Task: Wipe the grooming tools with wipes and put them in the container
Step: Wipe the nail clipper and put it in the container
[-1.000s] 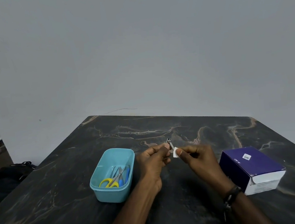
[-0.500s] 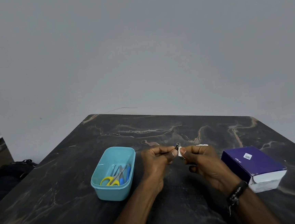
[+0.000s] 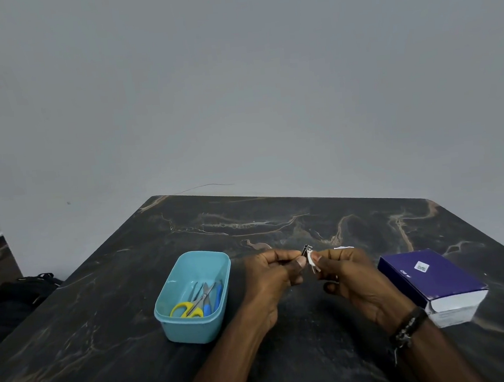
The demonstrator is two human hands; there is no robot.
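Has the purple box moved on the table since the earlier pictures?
No. The purple box lies at the same spot against the table veins and the blue container; only the camera shifted slightly.

Bare forearms; dark beaded bracelet (image 3: 408, 328) on right wrist.

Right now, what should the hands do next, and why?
Probably keep rubbing the wipe along the clipper: the left hand pinches the clipper and the right hand presses the wipe to it, so it is not ready for the container.
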